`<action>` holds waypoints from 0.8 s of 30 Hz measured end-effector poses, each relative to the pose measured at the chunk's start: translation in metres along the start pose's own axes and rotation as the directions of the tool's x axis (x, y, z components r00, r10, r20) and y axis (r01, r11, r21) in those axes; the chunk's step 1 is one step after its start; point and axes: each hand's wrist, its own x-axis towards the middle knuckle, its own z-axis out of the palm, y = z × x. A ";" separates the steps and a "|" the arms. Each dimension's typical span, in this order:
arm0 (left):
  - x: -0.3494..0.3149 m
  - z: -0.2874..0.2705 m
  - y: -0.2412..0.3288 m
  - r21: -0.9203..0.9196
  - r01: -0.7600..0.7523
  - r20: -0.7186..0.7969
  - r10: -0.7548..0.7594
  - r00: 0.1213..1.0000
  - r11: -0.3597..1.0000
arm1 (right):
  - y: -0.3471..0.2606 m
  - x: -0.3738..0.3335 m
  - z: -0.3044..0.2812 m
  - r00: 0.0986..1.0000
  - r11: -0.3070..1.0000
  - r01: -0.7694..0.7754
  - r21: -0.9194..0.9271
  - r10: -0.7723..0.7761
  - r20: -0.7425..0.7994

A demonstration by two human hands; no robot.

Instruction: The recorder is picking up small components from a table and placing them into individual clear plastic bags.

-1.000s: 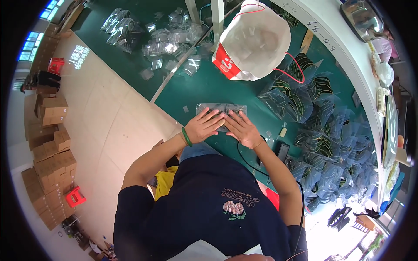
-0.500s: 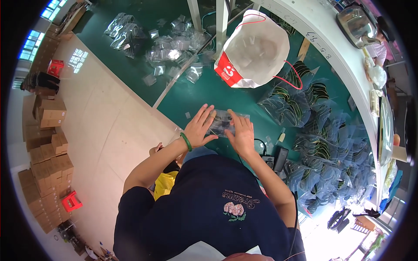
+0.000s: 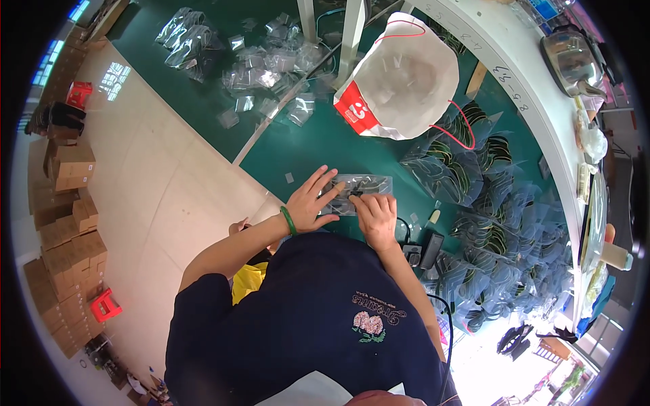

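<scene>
A flat clear plastic bag [image 3: 374, 184] with dark content lies on the green table in front of me. My left hand [image 3: 308, 203], a green bangle on its wrist, is open, its fingers stretched toward the bag's left end and its index fingertip over it. On the bag's right part my right hand [image 3: 377, 218] is closed, the fingers curled and the thumb and index tips together low over the plastic. Whatever is between those tips is too small to make out.
Beyond the bag stands a white and red paper bag [image 3: 414, 74]. Many small clear bags [image 3: 261, 74] lie at the far left. Filled plastic bags [image 3: 501, 223] are heaped on the right, near a black power adapter [image 3: 433, 249]. A white shelf [image 3: 497, 64] edges the table, with a glass kettle [image 3: 569, 59].
My right hand's fingers, stretched flat over the bag before, have curled into a pinch, baring more of the bag's right end. My left hand stays nearly in place.
</scene>
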 end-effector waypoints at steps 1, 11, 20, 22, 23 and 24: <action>0.000 0.001 0.000 -0.001 -0.001 0.005 0.001 1.000 1.000 | 0.002 0.003 0.001 1.000 0.999 -0.030 0.038 0.030 -0.002; 0.006 -0.001 0.003 -0.015 -0.030 0.016 0.030 0.999 0.999 | 0.021 0.015 -0.019 0.974 0.887 -0.220 0.405 0.181 0.134; 0.003 0.004 0.006 0.035 -0.033 0.025 0.032 0.999 0.999 | 0.024 0.016 -0.020 0.952 0.900 -0.248 0.359 0.159 0.261; 0.002 0.005 0.006 0.047 -0.039 0.008 0.039 0.999 0.998 | 0.025 0.016 -0.021 0.955 0.898 -0.237 0.370 0.146 0.258; 0.002 0.005 0.007 0.059 -0.040 0.018 0.039 0.999 0.997 | 0.025 0.016 -0.021 0.957 0.895 -0.231 0.382 0.138 0.255; 0.003 0.005 0.007 0.071 -0.041 0.028 0.039 0.999 0.997 | 0.026 0.016 -0.022 0.958 0.896 -0.228 0.381 0.135 0.254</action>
